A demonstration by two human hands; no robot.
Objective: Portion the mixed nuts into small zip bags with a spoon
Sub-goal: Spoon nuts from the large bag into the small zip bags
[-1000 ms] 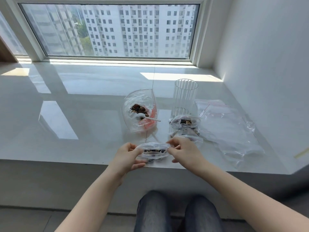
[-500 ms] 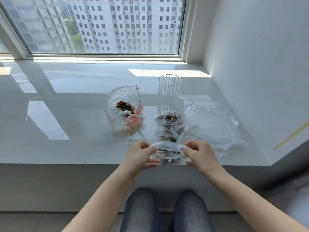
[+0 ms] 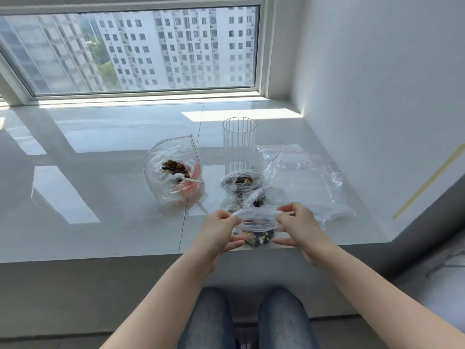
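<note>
Since both hands pinch one bag from opposite ends, the lines below turn on how that bag lies between them.

Held bag: the small zip bag [image 3: 256,224] hangs at the near edge of the worktop [image 3: 100,197], a portion of mixed nuts [image 3: 260,238] sagging in its bottom.
Long axis: the bag's mouth runs left to right across the view, from one hand to the other.
Left hand [image 3: 217,231]: fingers and thumb curled, pinching the left end of the mouth.
Right hand [image 3: 298,226]: likewise curled, pinching the right end; neither hand is nearer, they meet the bag evenly.
Mouth: whether the zip is pressed closed along its length I cannot tell.
Likely step: sealing this portion, judged from the grip at both ends; a press along the strip from one end toward the other would suit.
Supply: the large bag [image 3: 173,170] stands open beyond the left hand, nuts and the white spoon [image 3: 185,178] inside.
Filled bags: two small ones [image 3: 241,182] lie just beyond the held bag, before the ribbed glass [image 3: 239,144].
Empty bags [image 3: 304,177]: a loose heap right of the glass, nearer the right hand.
</note>
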